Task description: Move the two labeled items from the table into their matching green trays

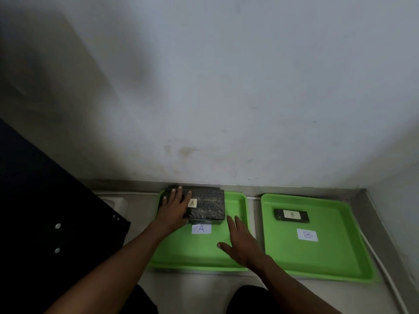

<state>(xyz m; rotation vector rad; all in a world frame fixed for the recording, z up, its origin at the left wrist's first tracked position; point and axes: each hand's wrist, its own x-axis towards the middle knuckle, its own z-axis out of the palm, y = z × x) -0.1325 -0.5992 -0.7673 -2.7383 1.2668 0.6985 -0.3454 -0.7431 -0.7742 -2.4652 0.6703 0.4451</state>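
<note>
The black block marked A (205, 206) sits in the far left corner of the A tray (199, 252), the left hand (173, 210) spread flat on it. Pushed further, it could ride up over the far rim against the wall (226, 98). The right hand (241, 243) hovers open above bare tray. The B item (291, 215) lies in the B tray (317, 257); open room lies nearer.

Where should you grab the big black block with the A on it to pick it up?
Take block A by its two short ends, one hand per side, coming from above. It is wide, flat and lies in the tray, so the left hand alone reaches only one end.
</note>
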